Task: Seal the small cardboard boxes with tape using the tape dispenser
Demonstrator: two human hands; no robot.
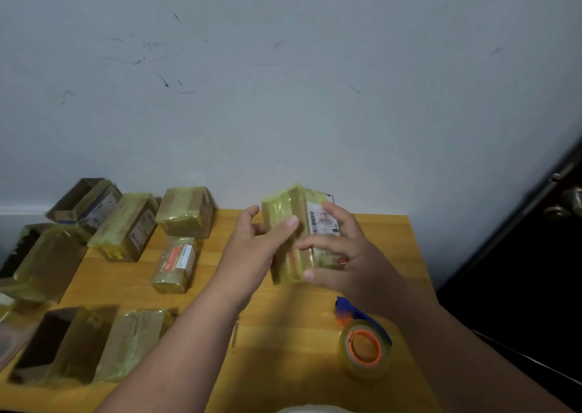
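Bare wood on the surface (277,343) between the two forearms, from the near edge up to the held box (299,233). Open strip also between the labelled small box (174,266) and the left hand (252,249). Left side crowded: taped boxes (126,227) in rows back to the wall (283,97), nearly touching, narrow gaps only. Near left corner blocked by an open carton (56,346) and a wrapped box (135,343). Near right blocked by the tape dispenser (365,343), just beside the right forearm, below the right hand (343,255). Far right edge bounded by a dark door (535,271) with a knob (570,201). Free air above the boxes along the wall.
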